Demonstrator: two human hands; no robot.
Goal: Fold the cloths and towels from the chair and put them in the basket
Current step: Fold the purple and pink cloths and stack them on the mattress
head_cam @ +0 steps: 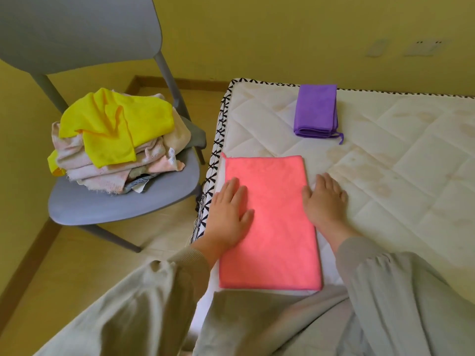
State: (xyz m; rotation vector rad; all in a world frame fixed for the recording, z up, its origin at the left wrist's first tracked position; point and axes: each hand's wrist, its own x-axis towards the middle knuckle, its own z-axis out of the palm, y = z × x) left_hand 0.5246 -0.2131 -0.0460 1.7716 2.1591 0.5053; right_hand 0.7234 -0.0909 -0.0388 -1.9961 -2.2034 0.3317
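**user1:** where's the pink cloth (270, 222) sitting rn?

**user2:** flat on the bed (398, 176), folded into a long rectangle. the left hand (228, 214) lies palm-down on the cloth's left part, fingers straight, not gripping anything. the right hand (325, 201) is flat too, fingers spread on the bed just beside the cloth's right edge. its thumb side looks like it's touching that edge, can't say for sure tho.

**user1:** and the rest of the laundry?

**user2:** a folded purple cloth (316, 110) sits further out on the bed, beyond the right hand and well apart from it. the chair (123, 201) stands off to the left of the left hand, right beside the bed. there's a messy pile on the seat: yellow cloth (115, 122) on top, pale pink towels (102, 173) under it, and a bit of grey fabric (138, 182) poking out at the bottom. grey sleeves (385, 278) cover both arms down to the wrists.
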